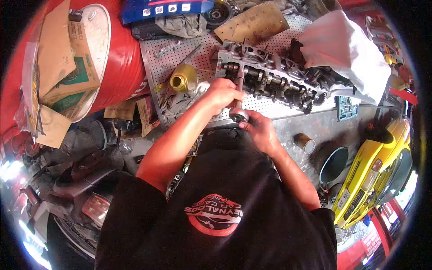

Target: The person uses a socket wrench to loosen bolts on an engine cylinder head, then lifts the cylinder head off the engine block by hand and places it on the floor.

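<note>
An aluminium cylinder head [270,76] with camshaft parts lies on a perforated metal bench [180,54]. A ratchet tool [239,96] stands with its extension bar set into the near side of the head. My left hand [223,93] is wrapped around the bar's upper part. My right hand [258,128] grips the tool's round lower end close to my chest. Both arms are bare and my black shirt fills the lower view.
A yellow bottle [182,77] lies left of the head. A white cloth [346,49] covers the bench's far right. A red drum [112,54] with cardboard stands to the left. A small tin can [305,143] and a yellow car [373,171] are on the right.
</note>
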The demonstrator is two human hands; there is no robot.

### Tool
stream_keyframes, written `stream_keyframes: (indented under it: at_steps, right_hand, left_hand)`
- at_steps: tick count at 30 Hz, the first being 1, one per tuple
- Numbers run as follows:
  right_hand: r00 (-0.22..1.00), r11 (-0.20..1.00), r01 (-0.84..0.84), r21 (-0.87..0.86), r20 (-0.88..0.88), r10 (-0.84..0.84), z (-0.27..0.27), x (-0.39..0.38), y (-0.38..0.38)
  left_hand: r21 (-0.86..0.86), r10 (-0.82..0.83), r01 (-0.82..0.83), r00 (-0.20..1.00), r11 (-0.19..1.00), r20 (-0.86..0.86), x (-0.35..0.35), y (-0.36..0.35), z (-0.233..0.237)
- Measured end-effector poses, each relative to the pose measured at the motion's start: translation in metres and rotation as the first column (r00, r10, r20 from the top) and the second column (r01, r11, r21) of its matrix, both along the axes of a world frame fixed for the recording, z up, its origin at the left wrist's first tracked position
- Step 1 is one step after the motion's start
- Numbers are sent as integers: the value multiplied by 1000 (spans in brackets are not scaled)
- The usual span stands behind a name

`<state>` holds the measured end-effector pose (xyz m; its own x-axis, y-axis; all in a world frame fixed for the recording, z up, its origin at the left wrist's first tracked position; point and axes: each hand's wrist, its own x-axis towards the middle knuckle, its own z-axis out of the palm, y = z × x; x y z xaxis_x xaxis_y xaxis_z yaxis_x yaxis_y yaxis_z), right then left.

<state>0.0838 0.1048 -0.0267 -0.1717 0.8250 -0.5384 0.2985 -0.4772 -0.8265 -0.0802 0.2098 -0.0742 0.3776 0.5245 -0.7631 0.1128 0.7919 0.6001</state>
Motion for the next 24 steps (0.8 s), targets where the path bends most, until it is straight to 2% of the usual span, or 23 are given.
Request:
stream_keyframes:
  at_steps: [1, 2, 4, 6, 8, 10, 13, 16, 18, 20, 21, 24]
  right_hand:
    - [998, 999, -29, 14, 61, 28, 4, -3, 1]
    - [995, 999, -45, 20, 91, 43, 7, -7, 2]
    - [986, 997, -71, 27, 154, 66, 12, -12, 3]
    - [994, 999, -7, 31, 106, 4, 7, -12, 2]
    - [998, 999, 39, 16, 47, -40, -1, -9, -5]
    - [997, 997, 77, 9, -29, -77, -9, -7, -4]
    - [991, 991, 99, -91, -76, -106, -4, -5, 0]
    - [988, 992, 122, -35, -86, -125, -9, -5, -2]
    - [993, 994, 101, -29, -55, -102, -9, -5, -4]
    - [993, 994, 100, -34, -61, -102, -8, -6, -4]
    - [990, 993, 111, -44, -83, -115, -8, -8, -4]
    - [993, 994, 99, -48, -64, -102, -5, -10, -3]
  left_hand:
    - [212, -97, 150, 965, 966, -245, 5, -2, -6]
    - [322, -80, 236, 898, 917, -432, 10, -7, -8]
    - [312, -114, 242, 919, 919, -378, 7, -6, -14]
    - [56, -29, 28, 999, 998, 27, -2, -3, -12]
    - [-253, 190, -100, 911, 962, 365, -16, -5, -5]
    - [-351, 281, -81, 773, 933, 569, -21, -7, -12]
    - [-371, 360, -161, 741, 915, 567, -17, -14, -16]
    - [-374, 344, -190, 847, 908, 405, -13, -9, -11]
    - [-227, 184, -132, 957, 965, 224, -6, -3, -2]
    - [-77, 26, -22, 999, 997, 47, -1, 2, 6]
    - [-77, 86, -82, 995, 994, 51, 1, 1, 2]
    - [-1, 51, -51, 998, 999, 26, 0, 0, -4]
